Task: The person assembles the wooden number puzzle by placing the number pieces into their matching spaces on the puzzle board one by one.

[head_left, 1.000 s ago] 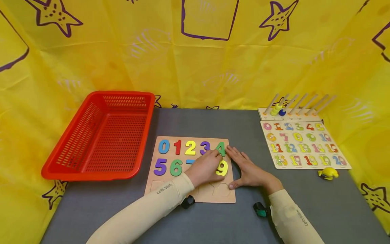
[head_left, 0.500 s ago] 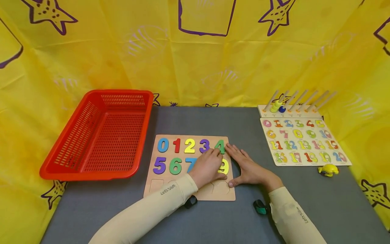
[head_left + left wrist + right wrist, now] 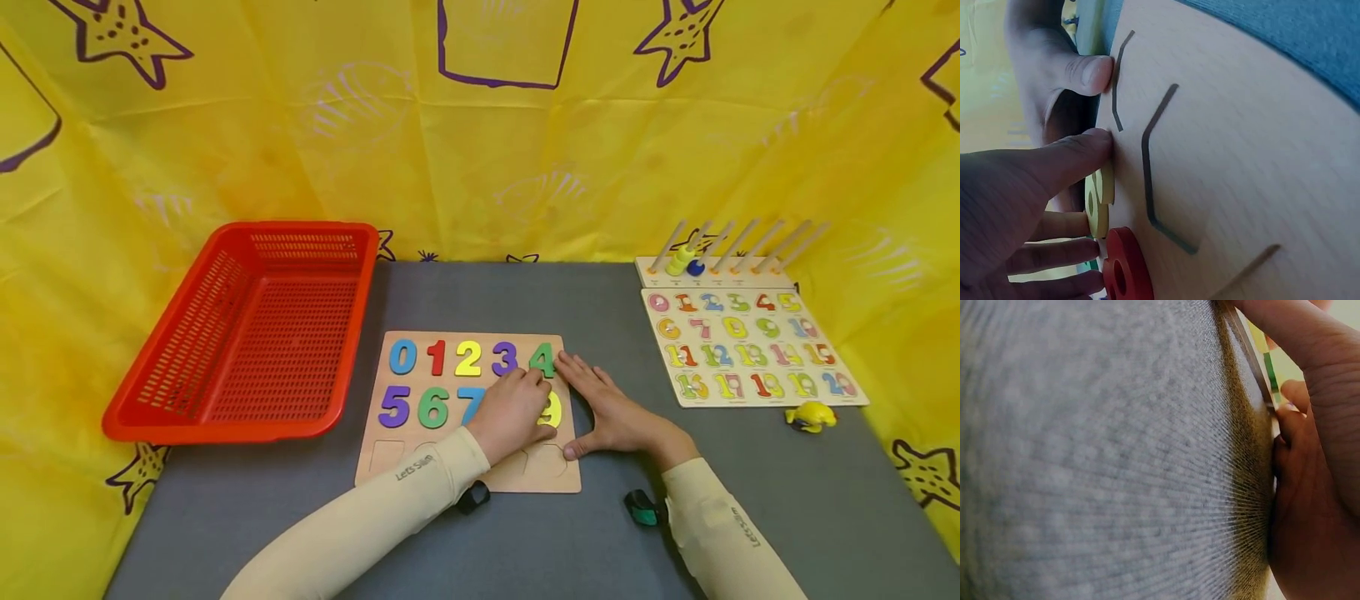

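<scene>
A wooden number puzzle board (image 3: 450, 454) lies on the grey table, with coloured digits in its upper two rows. My left hand (image 3: 510, 417) reaches over it, thumb below and curled fingers above the yellow number 9 (image 3: 552, 410), pinching it. In the left wrist view the yellow 9 (image 3: 1102, 190) shows between thumb and fingers, beside the red number 8 (image 3: 1125, 265). That red piece is hidden under my hand in the head view. My right hand (image 3: 618, 421) rests along the board's right edge, fingers spread and fairly straight, the fingertips near the green number 4 (image 3: 542, 359).
A red plastic basket (image 3: 300, 333) stands at the left. At the right lies a second number board (image 3: 757, 350) with a pegged strip (image 3: 720, 273) behind it. A small yellow toy (image 3: 812, 416) sits near its front corner. A yellow curtain (image 3: 480, 167) hangs behind the table.
My left hand has shifted slightly right and the blue 7 shows more. The right hand keeps its place at the board's edge. The head view has tilted a little.
</scene>
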Available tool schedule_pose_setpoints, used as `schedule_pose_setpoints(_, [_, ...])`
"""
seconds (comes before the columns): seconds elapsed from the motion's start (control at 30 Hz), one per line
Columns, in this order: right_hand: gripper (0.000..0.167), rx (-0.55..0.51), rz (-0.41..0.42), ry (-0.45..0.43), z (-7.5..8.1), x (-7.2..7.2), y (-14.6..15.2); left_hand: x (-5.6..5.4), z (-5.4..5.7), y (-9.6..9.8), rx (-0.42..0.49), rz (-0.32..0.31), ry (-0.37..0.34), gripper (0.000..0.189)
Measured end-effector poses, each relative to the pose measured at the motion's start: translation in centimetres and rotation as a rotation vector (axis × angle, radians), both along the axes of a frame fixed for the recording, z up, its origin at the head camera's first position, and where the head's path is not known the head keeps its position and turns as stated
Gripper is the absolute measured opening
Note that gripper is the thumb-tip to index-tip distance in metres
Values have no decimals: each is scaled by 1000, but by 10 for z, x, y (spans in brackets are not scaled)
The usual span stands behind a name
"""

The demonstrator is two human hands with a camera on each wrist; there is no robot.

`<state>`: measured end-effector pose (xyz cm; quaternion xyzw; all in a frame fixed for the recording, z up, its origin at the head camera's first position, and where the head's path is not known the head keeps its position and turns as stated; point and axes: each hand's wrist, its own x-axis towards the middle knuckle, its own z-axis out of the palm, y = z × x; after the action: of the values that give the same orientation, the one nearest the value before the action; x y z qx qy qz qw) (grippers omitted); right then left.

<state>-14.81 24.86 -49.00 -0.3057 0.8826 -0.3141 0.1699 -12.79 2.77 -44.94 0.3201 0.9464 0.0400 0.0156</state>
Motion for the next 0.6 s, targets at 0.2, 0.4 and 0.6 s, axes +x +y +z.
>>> schedule_pose_setpoints(0.2, [132,-5,18,8,1,-2,-2,-1,1,-1,-7,7,38,56])
schedule_pose_setpoints(0.4, [133,0,18,6,1,-1,-1,0,0,-4,-18,-25,45,63])
schedule_pose_setpoints(0.6, [137,5,-2,-10,4,0,1,1,2,-9,27,-29,-26,63])
